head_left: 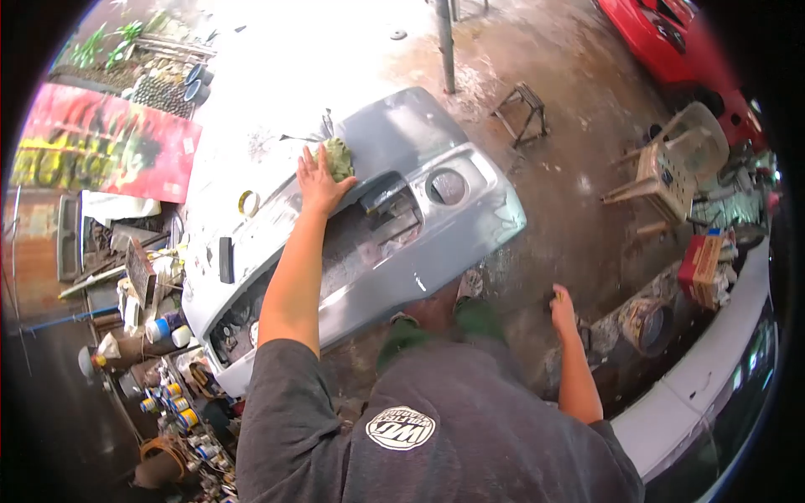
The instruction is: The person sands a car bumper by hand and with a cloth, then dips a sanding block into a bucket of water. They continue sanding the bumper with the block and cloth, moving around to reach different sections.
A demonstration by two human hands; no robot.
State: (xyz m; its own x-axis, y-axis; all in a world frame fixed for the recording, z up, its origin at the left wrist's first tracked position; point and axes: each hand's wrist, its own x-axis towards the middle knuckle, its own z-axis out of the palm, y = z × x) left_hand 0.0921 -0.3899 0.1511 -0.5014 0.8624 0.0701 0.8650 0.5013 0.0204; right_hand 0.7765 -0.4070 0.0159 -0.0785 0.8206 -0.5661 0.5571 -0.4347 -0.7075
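My left hand [319,178] is stretched out over a grey car bumper [411,126], fingers extended. A crumpled green cloth [338,159] shows between its thumb and index finger, against the bumper's surface. My right hand [563,308] hangs low at my right side, away from the bumper. Its fingers are curled, and something small and dark shows at the fingertips, too small to name. The bumper has a round opening [446,186] near its right end and a long opening along its middle. A roll of tape [248,203] and a black block [225,260] rest on its left part.
A small metal stool [521,113] and a plastic chair [671,172] stand to the right. A red car [671,42] is at the upper right, with a pale car [688,419] at the lower right. Cans and bottles [180,407] crowd the lower left. A post [444,50] rises beyond the bumper.
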